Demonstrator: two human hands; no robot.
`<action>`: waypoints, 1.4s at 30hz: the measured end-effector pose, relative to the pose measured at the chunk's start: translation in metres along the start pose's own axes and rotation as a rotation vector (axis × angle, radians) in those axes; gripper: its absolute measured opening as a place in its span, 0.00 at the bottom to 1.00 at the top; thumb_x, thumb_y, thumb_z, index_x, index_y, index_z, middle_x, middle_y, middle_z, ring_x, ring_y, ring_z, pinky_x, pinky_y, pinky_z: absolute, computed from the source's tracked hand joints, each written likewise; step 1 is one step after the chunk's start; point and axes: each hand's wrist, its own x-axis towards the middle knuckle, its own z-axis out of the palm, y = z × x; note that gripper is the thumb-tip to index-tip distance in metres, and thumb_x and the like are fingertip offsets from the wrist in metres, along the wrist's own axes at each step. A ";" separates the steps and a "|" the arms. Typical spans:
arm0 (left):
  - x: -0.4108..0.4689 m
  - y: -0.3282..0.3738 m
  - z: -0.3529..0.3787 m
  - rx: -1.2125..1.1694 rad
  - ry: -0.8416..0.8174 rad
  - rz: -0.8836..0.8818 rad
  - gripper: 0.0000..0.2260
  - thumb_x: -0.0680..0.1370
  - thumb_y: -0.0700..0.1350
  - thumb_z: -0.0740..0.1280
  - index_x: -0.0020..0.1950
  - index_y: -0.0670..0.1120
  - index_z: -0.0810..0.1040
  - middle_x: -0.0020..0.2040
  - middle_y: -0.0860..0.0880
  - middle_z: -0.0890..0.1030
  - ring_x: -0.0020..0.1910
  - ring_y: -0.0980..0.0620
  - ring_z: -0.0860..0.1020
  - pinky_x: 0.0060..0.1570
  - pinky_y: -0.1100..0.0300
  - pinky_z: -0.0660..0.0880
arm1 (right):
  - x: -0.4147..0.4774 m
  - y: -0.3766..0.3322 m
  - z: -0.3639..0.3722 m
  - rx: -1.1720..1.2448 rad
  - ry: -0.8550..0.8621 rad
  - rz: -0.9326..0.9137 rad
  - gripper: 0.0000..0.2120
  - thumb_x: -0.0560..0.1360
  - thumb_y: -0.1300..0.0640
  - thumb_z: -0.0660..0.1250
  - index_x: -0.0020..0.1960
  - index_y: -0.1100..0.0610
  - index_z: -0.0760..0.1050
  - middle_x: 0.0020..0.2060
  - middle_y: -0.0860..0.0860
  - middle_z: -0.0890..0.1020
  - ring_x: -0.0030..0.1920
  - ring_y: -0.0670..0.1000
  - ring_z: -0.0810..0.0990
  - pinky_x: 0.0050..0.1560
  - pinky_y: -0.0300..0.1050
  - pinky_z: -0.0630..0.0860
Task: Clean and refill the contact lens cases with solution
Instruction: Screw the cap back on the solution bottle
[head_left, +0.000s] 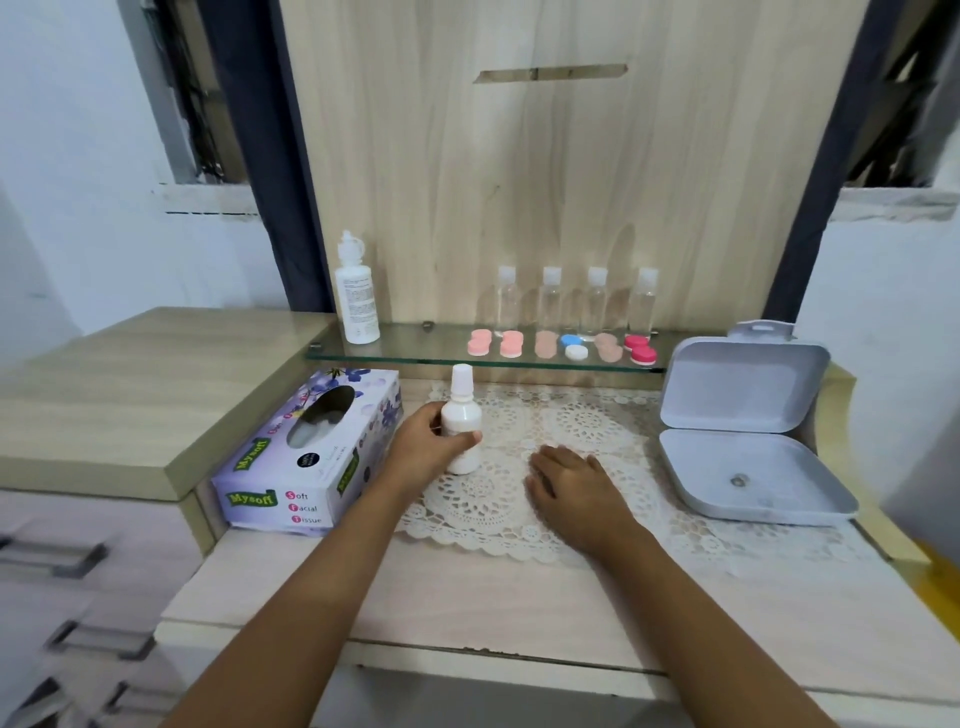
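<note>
White bottle (461, 415), capped, upright, opaque plastic

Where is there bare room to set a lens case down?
The doily between the right hand and the grey box is free. So is the table strip in front of the doily, between the arms. The shelf is bare between the tall bottle and the cases; its right half is crowded.

Just one cam, head-worn, wide-angle w/ bent edges. Looks fwd and down over the bench (493, 597) from its front edge, pretty close: both forearms (322, 597) run in from the bottom. Glass shelf (415, 349) and wood back panel (571, 182) fill the top half, bottle (461, 415) approx mid-frame.
</note>
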 end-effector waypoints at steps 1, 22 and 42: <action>0.000 -0.001 -0.001 -0.003 -0.001 -0.004 0.19 0.72 0.41 0.73 0.61 0.46 0.73 0.56 0.49 0.78 0.54 0.50 0.76 0.53 0.54 0.74 | 0.000 0.000 0.000 0.001 0.000 0.002 0.17 0.81 0.51 0.51 0.66 0.55 0.69 0.67 0.49 0.70 0.68 0.48 0.63 0.67 0.46 0.55; 0.064 0.076 -0.039 0.041 0.352 0.159 0.19 0.72 0.44 0.72 0.61 0.42 0.74 0.56 0.47 0.78 0.52 0.50 0.75 0.50 0.59 0.69 | 0.000 0.000 0.000 0.035 0.035 0.015 0.19 0.81 0.48 0.50 0.67 0.52 0.69 0.68 0.46 0.69 0.70 0.45 0.61 0.69 0.44 0.53; 0.131 0.062 -0.034 0.167 0.332 0.103 0.19 0.73 0.44 0.71 0.61 0.39 0.73 0.58 0.43 0.78 0.55 0.46 0.76 0.48 0.59 0.69 | 0.002 0.002 0.005 0.043 0.105 -0.011 0.24 0.75 0.47 0.51 0.60 0.58 0.75 0.60 0.50 0.77 0.64 0.51 0.72 0.65 0.50 0.62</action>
